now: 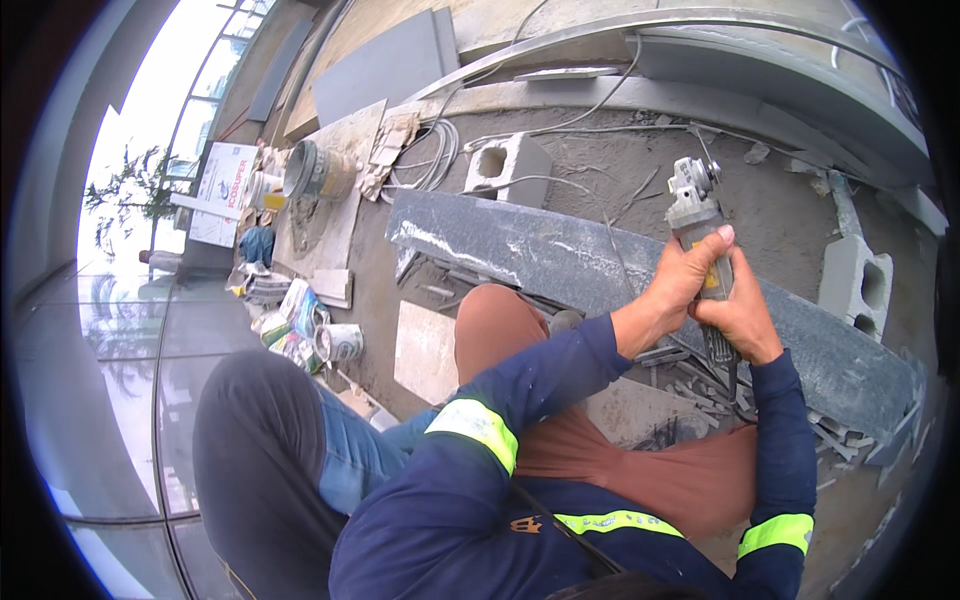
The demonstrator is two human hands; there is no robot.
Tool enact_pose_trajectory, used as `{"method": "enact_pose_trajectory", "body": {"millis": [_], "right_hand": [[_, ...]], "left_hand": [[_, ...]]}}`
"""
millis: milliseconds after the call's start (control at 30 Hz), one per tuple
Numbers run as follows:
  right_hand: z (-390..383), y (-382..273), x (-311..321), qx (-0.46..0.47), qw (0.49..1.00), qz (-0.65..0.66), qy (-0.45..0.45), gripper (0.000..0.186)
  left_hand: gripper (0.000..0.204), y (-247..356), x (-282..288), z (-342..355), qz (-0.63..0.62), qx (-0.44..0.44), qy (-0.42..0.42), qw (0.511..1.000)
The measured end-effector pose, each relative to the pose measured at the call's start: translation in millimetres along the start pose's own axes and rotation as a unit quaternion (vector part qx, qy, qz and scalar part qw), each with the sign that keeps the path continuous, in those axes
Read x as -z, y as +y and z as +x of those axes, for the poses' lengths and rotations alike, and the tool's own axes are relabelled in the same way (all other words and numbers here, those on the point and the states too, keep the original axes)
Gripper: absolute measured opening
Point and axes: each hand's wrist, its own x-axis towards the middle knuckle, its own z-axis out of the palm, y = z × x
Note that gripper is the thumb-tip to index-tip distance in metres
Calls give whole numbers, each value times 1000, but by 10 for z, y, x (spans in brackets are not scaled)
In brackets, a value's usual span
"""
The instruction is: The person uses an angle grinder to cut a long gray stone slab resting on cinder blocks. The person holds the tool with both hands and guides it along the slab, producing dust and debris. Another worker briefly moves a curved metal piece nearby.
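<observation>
Both of my hands are wrapped round an angle grinder (696, 205), held upright above a long dark grey stone slab (545, 252). My left hand (675, 285) closes on its body from the left. Lower down, my right hand (745, 315) grips the handle end, where the cord leaves. The grinder's metal head points away from me, with its thin disc nearly edge-on. It is raised clear of the slab, which lies slantwise before my knees. White dust and scuffs mark the slab's near-left face.
Hollow concrete blocks stand behind the slab (510, 168) and at its right (857, 285). Broken stone strips (690, 385) litter the ground by my legs. Leftward are a dirty bucket (318, 172), a small tin (340, 342) and coiled cable (440, 150). A dark-clad knee (255, 420) is close at left.
</observation>
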Motion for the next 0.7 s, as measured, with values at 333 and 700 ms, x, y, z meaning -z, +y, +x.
{"method": "enact_pose_trajectory", "body": {"millis": [333,700], "right_hand": [[-26,19,-14,-60,997,-16,43,81],[164,10,-145,-61,998,-18,5,64]], "left_hand": [[71,-48,33,76,29,64,-22,997],[79,-18,155,120,-8,68,2,998]]}}
